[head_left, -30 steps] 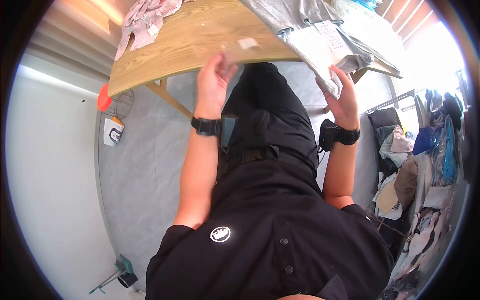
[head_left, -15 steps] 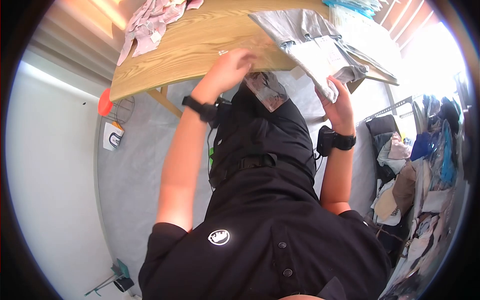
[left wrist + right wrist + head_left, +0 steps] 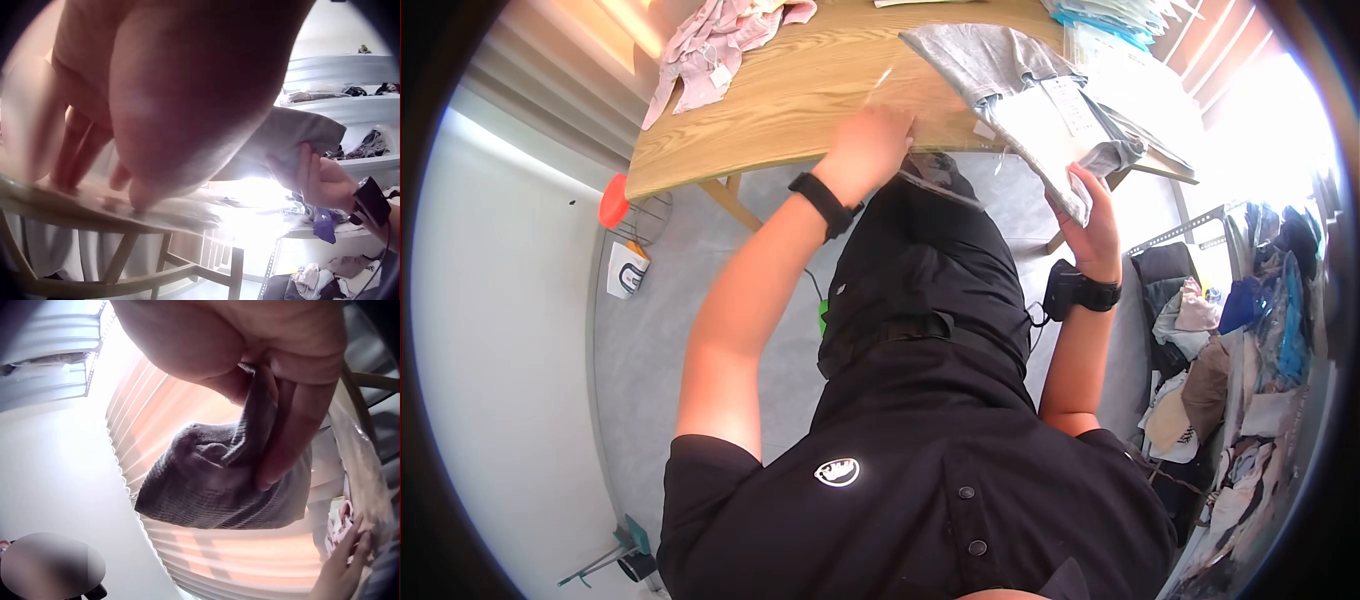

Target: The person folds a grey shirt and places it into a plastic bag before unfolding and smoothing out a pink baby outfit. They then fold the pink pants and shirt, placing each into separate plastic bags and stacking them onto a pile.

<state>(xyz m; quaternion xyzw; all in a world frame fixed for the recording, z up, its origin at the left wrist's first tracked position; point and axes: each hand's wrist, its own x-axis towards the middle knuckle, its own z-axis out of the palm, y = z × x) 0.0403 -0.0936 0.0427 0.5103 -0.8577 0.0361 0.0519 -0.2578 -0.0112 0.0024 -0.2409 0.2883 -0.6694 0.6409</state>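
Gray cloth, folded, forms the garment (image 3: 1010,55) at the right part of the wooden table (image 3: 800,80); its lower end projects past the table's near edge, and a white tag (image 3: 1068,105) lies on its upper face. At that end, beyond the near edge, the person's right hand (image 3: 1092,225) pinches the cloth between thumb and fingers; the right wrist view shows the grip on a ribbed part of it. The left hand (image 3: 868,148) is at the middle of the near edge, its back upward, its fingers extended over clear plastic film (image 3: 945,188). The left wrist view shows these fingertips touching the film at the table's rim; whether the thumb also pinches it cannot be told. Part of the film hangs over the near edge, above the person's black trousers (image 3: 920,260).

Between the hands, the near edge runs uncovered only in part, film and garment crossing it. Wood grain shows from the left hand to the pink garment (image 3: 722,45) at the table's far left, giving lateral room on that side. To the right of the table, gray floor separates the right forearm (image 3: 1080,345) from the piled clothing (image 3: 1200,370). The left forearm (image 3: 740,290) slants inward toward the table; the right rises more nearly straight toward it, its elbow bent beside the torso. Bagged items (image 3: 1105,25) are stacked at the table's far right.
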